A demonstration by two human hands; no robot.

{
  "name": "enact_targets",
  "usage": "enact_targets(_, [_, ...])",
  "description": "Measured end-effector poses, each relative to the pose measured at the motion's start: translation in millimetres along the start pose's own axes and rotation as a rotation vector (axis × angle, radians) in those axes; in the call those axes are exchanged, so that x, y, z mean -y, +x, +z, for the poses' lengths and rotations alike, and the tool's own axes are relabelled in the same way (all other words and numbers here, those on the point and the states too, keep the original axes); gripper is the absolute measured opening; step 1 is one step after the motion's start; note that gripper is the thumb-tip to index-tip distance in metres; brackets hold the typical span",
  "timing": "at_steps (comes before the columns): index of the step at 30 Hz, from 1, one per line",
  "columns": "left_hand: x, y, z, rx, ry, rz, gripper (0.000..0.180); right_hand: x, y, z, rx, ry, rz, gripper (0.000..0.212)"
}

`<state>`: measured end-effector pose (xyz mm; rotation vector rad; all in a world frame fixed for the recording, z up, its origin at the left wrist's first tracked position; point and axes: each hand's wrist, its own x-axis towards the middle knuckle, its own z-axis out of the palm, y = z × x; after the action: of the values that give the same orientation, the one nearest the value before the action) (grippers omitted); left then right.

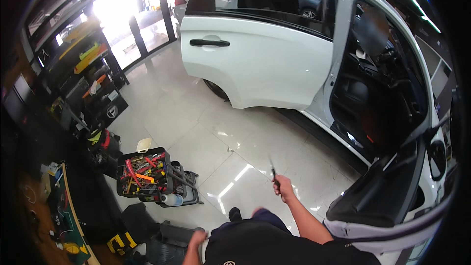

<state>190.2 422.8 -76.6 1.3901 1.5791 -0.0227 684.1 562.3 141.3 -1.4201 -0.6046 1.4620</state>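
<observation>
My right hand [284, 189] is closed around the dark handle of a screwdriver [273, 171], its thin metal shaft pointing up and away from me over the tiled floor. The shaft is slightly smeared, so its tip is unclear. Low in the view, my left hand [198, 238] hangs beside my body, close to a dark grey plastic bin [169, 245]; its fingers are too blurred to read. Ahead stands a white car [260, 54] with its front door [378, 191] swung wide to my right, showing the dark interior.
A wheeled cart [189, 181] stands to the left, its black top tray [119, 169] full of assorted hand tools and a white bottle [171, 199] lower down. Farther left are a cluttered workbench [73, 216] and shelving [73, 88]. Bright glass doors [147, 14] are at the back.
</observation>
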Motion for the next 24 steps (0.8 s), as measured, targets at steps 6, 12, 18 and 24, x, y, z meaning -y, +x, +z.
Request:
enact_targets(6, [-280, 164, -261, -0.285, -0.156, 0.354, 0.040, 80, 83, -30, -0.274, 0.180, -0.200, 0.030])
enact_targets(12, [-440, 258, -423, -0.442, -0.513, 0.494, 0.035, 206, 225, -14, -0.306, -0.227, -0.439, 0.024])
enact_targets(18, [-503, 313, -499, -0.508, -0.678, 0.508, 0.031, 386, 368, 73, -0.185, -0.595, -0.690, 0.022])
enact_targets(24, [-544, 365, -597, -0.674, -0.803, 0.554, 0.028, 520, 451, 201, -0.083, -1.033, -1.041, 0.018])
